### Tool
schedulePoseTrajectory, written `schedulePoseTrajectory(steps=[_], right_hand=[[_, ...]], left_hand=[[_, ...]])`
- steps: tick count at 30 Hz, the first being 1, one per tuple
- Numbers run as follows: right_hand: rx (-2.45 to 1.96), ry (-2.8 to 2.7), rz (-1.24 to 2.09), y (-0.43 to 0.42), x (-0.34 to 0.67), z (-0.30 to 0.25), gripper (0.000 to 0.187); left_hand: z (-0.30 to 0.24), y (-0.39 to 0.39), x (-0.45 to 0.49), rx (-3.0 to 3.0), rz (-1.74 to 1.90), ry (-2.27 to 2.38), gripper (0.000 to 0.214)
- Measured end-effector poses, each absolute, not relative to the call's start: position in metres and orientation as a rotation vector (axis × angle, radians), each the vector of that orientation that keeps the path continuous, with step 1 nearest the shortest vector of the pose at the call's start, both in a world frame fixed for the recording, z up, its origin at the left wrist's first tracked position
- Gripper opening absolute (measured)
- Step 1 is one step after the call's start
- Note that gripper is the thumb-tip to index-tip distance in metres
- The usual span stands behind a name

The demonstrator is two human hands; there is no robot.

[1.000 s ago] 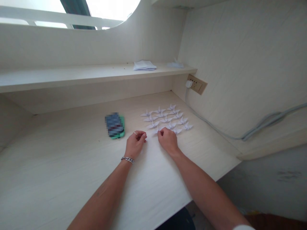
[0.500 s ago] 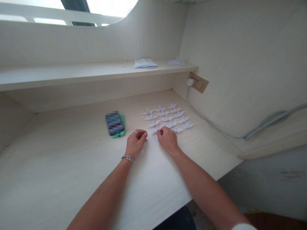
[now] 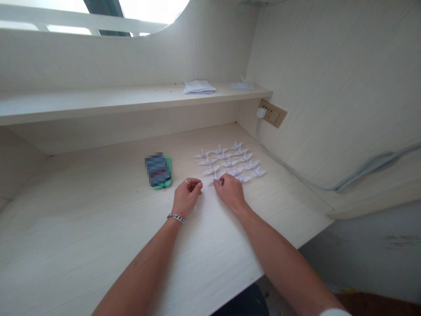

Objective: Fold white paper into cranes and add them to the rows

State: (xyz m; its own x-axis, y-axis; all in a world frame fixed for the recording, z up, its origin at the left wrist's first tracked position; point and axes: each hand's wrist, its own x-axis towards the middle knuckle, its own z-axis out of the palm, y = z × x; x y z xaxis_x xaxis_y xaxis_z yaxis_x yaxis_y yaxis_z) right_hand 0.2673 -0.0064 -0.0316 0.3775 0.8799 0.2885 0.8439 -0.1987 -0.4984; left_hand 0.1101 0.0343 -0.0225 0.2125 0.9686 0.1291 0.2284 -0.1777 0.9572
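Several folded white paper cranes (image 3: pixel 229 162) stand in rows on the desk. The nearest crane (image 3: pixel 213 179) lies between my hands, partly covered by my right fingers. My right hand (image 3: pixel 229 189) is closed in a pinch at this crane's right side. To its left, my left hand (image 3: pixel 188 195), with a ring and a chain bracelet, has its thumb and fingers pressed together just short of the crane's wing. A faint pale patch shows under the left palm; what those fingers hold, if anything, is hidden.
A green-edged object (image 3: pixel 158 171), its face blurred out, lies left of my hands. On the shelf (image 3: pixel 108 103) above are a stack of white paper (image 3: pixel 199 87) and another folded white paper piece (image 3: pixel 242 84). A cable (image 3: pixel 289 169) runs from the wall socket (image 3: pixel 272 114) along the right side.
My right fingertips have shifted slightly left at the nearest crane. The left hand has barely moved, and the other cranes stay in place.
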Motion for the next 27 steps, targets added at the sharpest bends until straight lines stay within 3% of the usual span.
schedulePoseTrajectory(steps=[7,13,20,27], right_hand=[[-2.006,-1.404,0.051,-0.027,0.27,-0.012,0.037],[-2.115,-1.244,0.031,-0.053,0.315,-0.004,0.019],[-2.211,-1.232,0.147,-0.047,0.327,-0.022,0.025],[-2.238,-1.27,0.095,-0.04,0.329,-0.026,0.019]], left_hand=[[-0.025,0.036,0.11,1.639,1.029,1.156,0.017],[-0.026,0.039,0.109,1.68,0.997,1.172,0.02],[-0.025,0.04,0.109,1.733,0.956,1.207,0.018],[-0.026,0.041,0.109,1.786,0.934,1.218,0.02]])
